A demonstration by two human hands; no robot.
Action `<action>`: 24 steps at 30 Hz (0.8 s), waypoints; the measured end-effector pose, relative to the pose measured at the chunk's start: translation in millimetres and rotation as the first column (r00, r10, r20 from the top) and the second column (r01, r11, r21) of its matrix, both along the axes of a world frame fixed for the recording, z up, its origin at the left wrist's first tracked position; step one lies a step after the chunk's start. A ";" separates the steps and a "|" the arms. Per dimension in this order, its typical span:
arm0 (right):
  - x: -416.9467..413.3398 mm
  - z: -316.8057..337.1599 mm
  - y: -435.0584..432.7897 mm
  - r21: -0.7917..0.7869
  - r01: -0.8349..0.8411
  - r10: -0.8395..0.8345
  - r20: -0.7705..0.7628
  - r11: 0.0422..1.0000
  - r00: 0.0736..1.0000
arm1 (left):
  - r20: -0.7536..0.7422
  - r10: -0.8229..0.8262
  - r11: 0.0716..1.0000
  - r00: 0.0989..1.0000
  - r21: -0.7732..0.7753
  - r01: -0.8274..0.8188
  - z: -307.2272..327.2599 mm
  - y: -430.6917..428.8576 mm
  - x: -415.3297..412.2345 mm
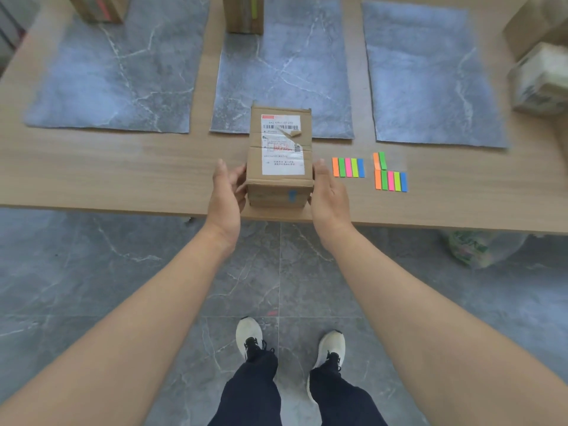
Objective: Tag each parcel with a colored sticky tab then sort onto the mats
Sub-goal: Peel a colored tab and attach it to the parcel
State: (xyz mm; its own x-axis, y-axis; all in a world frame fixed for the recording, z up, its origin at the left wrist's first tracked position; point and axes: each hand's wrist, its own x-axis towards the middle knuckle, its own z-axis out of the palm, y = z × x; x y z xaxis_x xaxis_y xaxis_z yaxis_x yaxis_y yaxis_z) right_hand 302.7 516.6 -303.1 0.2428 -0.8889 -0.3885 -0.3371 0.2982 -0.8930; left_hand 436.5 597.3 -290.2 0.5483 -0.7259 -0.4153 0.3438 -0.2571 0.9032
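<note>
Parcel (pixel 281 155) sits dead centre at the near edge of the surface (pixel 123 167), clamped between both hands. Left hand (pixel 226 192) is on its left side w/ fingers curled onto the cardboard. Right hand (pixel 330 195) is pressed on its right side, thumb along the edge, fingers hidden behind the box. Can't tell if it's resting or just lifted. Long axis runs near-to-far, straight away from the person, label face up. Blue tab (pixel 292 195) is already on the near face, so tagging looks done and sorting is what's left. Key relation: 3 mats lie beyond the parcel. Middle mat (pixel 285 66) is straight ahead, its near edge right at the parcel's far end. Left mat (pixel 116 72) and right mat (pixel 430 75) are off to either side. Pink-tabbed parcel (pixel 98 7) is on the left mat, green-tabbed parcel (pixel 242 13) on the middle one, so my guess is blue goes fwd and right onto the right mat. Right hand is on that side, so it leads and the left hand follows. Watch the tab strips (pixel 349 167) just right of the right hand, in the path: lift over them, don't slide. More parcels (pixel 541 78) wait at the far right.
</note>
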 end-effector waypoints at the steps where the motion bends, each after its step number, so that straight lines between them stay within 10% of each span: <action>1: 0.0 7.9 0.6 0.009 0.007 -0.007 0.000 1.000 1.000 | -0.003 -0.001 1.000 1.000 0.008 0.001 4.3 0.3 0.6; 24: -34.6 287.3 -51.1 -0.341 0.070 -0.025 0.136 0.938 0.990 | 0.231 -0.005 0.959 0.973 -0.276 0.071 279.5 -40.7 -26.2</action>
